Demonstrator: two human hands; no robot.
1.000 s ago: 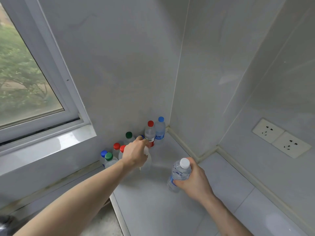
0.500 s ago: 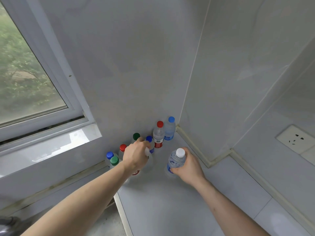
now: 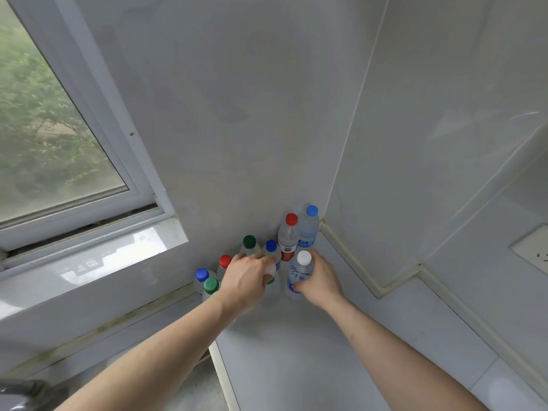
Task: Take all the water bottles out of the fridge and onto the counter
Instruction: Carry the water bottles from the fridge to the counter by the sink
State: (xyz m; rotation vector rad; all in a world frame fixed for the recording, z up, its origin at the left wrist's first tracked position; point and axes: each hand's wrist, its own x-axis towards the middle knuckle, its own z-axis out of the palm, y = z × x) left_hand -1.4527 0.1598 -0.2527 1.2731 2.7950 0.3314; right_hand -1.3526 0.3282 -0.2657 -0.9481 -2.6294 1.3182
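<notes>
Several clear water bottles with red, blue and green caps stand clustered on the grey counter point(image 3: 311, 360) in the wall corner. My right hand point(image 3: 321, 280) grips a white-capped bottle point(image 3: 300, 272) with a blue label, standing upright on the counter beside the cluster. My left hand point(image 3: 247, 278) curls round the top of another clear bottle point(image 3: 270, 287), hiding its cap; a green patch shows on its side. Behind them stand a red-capped bottle point(image 3: 288, 237) and a blue-capped bottle point(image 3: 310, 228) against the wall.
A window point(image 3: 53, 134) with a white sill is at the left. Grey tiled walls close in the corner. A wall socket point(image 3: 533, 250) sits at the right edge. The counter's left edge point(image 3: 221, 372) drops off below my left forearm. The fridge is out of view.
My right hand has carried the white-capped bottle forward and left to the cluster and set it upright. My left hand has stayed on its bottle. The view has shifted towards the corner.
</notes>
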